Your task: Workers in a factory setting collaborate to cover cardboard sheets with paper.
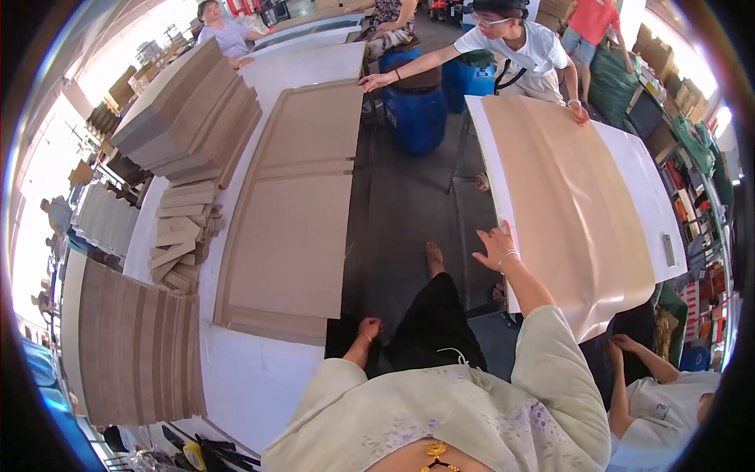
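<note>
The right forearm extends forward from the lower edge of the view, with the right hand [497, 246] at the left edge of the right tabletop [633, 169]. Its fingers are spread and bent, with the thumb pointing left; fingertip contact with the surface cannot be confirmed. The brown sheet [570, 208] lies lengthwise on this tabletop, just beside the right hand, rippled and overhanging the near edge. A metal block [669, 250] sits near the right edge. The left arm hangs low, with the left hand [370, 329] beyond the right edge of the left tabletop [244, 381], near the near-right corner of the cardboard panels [287, 236]. Its fingers curl inward; whether they grip anything cannot be told. A co-worker's hand [579, 114] rests at the sheet's far end.
</note>
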Motion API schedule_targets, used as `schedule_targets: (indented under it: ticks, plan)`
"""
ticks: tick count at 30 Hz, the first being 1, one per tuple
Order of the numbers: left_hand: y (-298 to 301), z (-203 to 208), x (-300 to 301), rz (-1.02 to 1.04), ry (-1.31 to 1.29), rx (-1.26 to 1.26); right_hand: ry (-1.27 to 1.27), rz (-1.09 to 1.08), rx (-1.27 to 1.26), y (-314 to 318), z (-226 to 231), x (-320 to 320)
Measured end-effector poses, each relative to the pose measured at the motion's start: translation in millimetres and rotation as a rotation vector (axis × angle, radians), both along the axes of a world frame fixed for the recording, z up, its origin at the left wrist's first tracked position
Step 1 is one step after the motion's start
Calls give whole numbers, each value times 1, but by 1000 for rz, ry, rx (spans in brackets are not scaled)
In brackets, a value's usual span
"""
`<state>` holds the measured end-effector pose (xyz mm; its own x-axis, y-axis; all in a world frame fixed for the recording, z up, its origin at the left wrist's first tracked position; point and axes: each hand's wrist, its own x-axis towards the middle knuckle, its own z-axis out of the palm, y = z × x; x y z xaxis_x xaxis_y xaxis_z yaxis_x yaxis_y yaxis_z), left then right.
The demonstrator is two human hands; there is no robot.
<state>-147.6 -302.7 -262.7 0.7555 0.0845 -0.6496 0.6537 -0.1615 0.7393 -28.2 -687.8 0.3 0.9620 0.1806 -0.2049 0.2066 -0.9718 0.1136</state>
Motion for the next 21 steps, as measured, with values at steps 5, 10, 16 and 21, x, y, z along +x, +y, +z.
schedule_targets:
  ticks: [5,10,16,21]
  plan:
    - [8,-5,-3,-61,8,33,8,13,-38,6,3,2]
    - [4,1,-1,-96,14,57,5,-5,-28,0,-2,-1]
    - [5,0,0,-78,29,19,-15,15,-45,1,-1,-1]
    - [2,1,2,-49,46,19,-31,21,-28,-3,-7,-1]
